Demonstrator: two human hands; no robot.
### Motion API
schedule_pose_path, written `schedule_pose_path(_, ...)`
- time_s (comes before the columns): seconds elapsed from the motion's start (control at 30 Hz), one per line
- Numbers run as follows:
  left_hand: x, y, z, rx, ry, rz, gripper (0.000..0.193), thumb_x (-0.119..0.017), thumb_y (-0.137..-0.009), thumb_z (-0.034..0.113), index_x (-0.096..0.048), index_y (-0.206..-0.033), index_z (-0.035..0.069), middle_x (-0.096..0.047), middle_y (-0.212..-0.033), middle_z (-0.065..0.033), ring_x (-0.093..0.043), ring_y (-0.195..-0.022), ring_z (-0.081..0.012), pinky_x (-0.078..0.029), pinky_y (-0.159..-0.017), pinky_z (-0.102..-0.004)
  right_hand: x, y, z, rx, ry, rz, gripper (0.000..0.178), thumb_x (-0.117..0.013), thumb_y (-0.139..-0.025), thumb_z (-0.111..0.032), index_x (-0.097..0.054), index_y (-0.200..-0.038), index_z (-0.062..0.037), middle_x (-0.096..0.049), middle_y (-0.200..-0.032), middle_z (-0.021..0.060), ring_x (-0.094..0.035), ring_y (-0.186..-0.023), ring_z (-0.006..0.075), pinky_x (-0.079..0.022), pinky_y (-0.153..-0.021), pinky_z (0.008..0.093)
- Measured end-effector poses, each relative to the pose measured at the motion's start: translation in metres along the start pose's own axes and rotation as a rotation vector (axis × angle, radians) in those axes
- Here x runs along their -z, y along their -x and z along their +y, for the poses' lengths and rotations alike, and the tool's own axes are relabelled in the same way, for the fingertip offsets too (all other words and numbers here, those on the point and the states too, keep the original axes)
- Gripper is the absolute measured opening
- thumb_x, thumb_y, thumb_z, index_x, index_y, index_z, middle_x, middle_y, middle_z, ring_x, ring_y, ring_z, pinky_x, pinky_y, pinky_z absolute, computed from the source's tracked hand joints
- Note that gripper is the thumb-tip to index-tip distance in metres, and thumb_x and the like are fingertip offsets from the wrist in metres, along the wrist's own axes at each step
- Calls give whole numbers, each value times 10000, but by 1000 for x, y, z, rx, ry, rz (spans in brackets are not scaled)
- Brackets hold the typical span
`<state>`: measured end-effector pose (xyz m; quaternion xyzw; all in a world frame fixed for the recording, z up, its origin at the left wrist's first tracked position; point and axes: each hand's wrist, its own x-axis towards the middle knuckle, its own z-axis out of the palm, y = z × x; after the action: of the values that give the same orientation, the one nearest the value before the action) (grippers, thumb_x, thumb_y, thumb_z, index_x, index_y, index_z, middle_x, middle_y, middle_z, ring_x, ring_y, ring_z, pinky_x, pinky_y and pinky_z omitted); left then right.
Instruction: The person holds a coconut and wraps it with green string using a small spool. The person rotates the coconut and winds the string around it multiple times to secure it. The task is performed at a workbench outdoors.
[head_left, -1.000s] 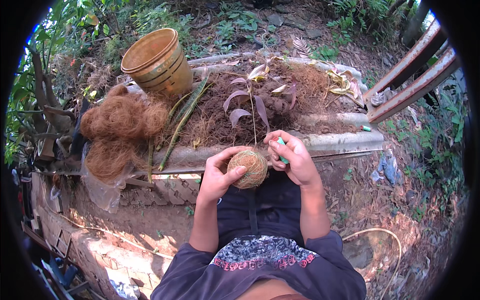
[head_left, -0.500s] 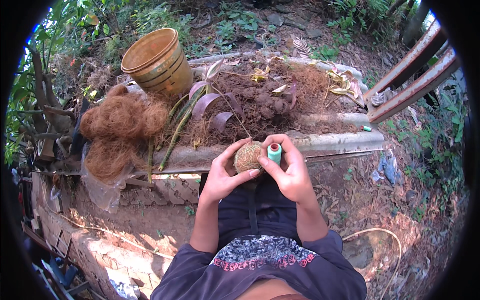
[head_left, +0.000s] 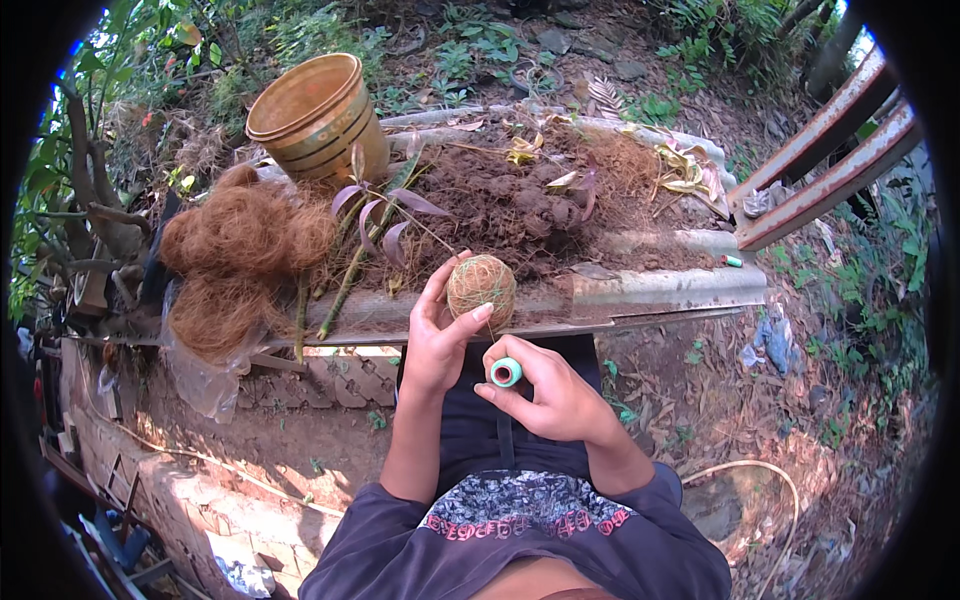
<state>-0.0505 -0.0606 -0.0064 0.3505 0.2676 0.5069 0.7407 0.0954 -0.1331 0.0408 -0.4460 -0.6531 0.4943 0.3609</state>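
Note:
My left hand (head_left: pixel 440 338) grips a round fibre ball (head_left: pixel 481 284) wound with green thread, its thumb on the near side. A thin stem runs from the ball up and left to a plant with purple leaves (head_left: pixel 393 208). Close below and to the right, my right hand (head_left: pixel 550 390) is closed round a green thread spool (head_left: pixel 506 372), whose hollow end faces up. A strand of thread seems to run between spool and ball. The ball hides some of the left fingertips.
Brown coconut fibre (head_left: pixel 245 235) lies heaped at the left beside a tilted yellowish bucket (head_left: pixel 330 125). Dark soil (head_left: pixel 520 190) covers the middle of the corrugated sheet (head_left: pixel 670 288). Another small green spool (head_left: pixel 732 261) lies at its right end, near rusty metal bars (head_left: pixel 830 180).
My right hand has moved down and left with the spool, away from the ball, and turned its end upward. The ball has risen slightly leftward, and the purple-leaved plant has swung left.

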Motion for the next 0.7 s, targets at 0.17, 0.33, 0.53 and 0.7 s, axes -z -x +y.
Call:
schedule_pose_path(0.17,5,1,1,81,146,-32,599,-578,-799,-15,-344,-1350,-24,-523,-1226,-157,-540,-1126,-239,-462,-952,-388,-6,-4,20,-67,-71,75,234,-647,-858,-198,-516,-925,-16,-566,-787,102,-559,-726,185,-437,-674,318)
schedule_pose_path(0.33,6,-2,0,74,253,40,548,-550,-826,2,-345,-1335,-15,-531,-1206,-148,-535,-1127,-223,-457,-955,-391,-16,-6,40,-49,-116,14,228,-636,-877,-212,-502,-887,-27,-521,-740,50,-485,-691,126,-415,-650,284)
schedule_pose_path(0.53,0,0,2,33,205,24,556,-566,-831,21,-340,-1338,-13,-527,-1209,-147,-534,-1127,-224,-453,-958,-387,-27,-7,66,-17,-544,-136,230,-566,-930,-258,-492,-847,-57,-473,-770,-20,-420,-689,74,-382,-626,247)
schedule_pose_path(0.7,1,3,-2,46,85,-18,770,-713,-743,260,-330,-1344,-32,-532,-1196,-200,-541,-1134,-315,-453,-964,-432,-20,-15,99,-195,-1377,-312,161,-499,-952,-272,-487,-926,-114,-385,-725,-39,-374,-647,79,-341,-587,236)
